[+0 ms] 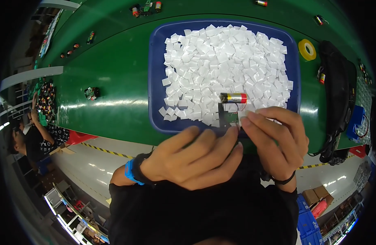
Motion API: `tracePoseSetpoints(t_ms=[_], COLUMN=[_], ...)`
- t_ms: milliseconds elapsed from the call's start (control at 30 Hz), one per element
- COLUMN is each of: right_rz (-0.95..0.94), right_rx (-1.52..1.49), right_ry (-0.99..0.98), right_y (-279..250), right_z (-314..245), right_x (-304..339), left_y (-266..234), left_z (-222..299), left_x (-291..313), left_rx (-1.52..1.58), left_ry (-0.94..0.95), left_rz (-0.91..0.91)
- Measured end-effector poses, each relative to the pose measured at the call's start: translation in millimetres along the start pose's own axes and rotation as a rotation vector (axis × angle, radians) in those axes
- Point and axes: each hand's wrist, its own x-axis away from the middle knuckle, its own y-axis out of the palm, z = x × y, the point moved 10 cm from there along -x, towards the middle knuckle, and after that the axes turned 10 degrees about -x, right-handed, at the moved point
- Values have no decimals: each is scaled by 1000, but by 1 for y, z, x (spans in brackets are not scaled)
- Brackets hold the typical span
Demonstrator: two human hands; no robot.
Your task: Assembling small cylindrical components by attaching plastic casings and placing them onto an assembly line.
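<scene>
A small green circuit board [233,117] sits at the fingertips of my two hands, above the near edge of the blue tray. Thin wires join it to a cylindrical battery [233,98] with a black, yellow and red wrap. A black strip [222,114] stands along the board's left side. My left hand [192,157] is closed, its thumb and forefinger pinching the board's near edge. My right hand [280,139] is closed too, its fingertips together at the board's right corner beside a pale scrap; what exactly it grips is partly hidden.
The blue tray [152,81] holds a heap of white square pieces [224,61]. Yellow tape [307,50] and a black bag [338,81] are on its right. Another board assembly [91,93] lies left on the green table [118,73]. A person [37,134] works at far left.
</scene>
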Motion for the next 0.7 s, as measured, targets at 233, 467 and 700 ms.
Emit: tracePoseSetpoints(t_ms=[233, 467, 700], right_rz=[-110, -12, 85], right_rx=[-8, -28, -200], right_ry=[55, 288, 677], right_y=[-1, 14, 4], right_z=[-8, 25, 92], right_x=[8, 26, 36], left_y=[78, 95, 91], left_z=[-69, -52, -56], left_x=[46, 48, 51], left_rx=[1371, 1376, 1315], left_ry=[-1013, -1003, -1047], left_rz=[-290, -350, -346])
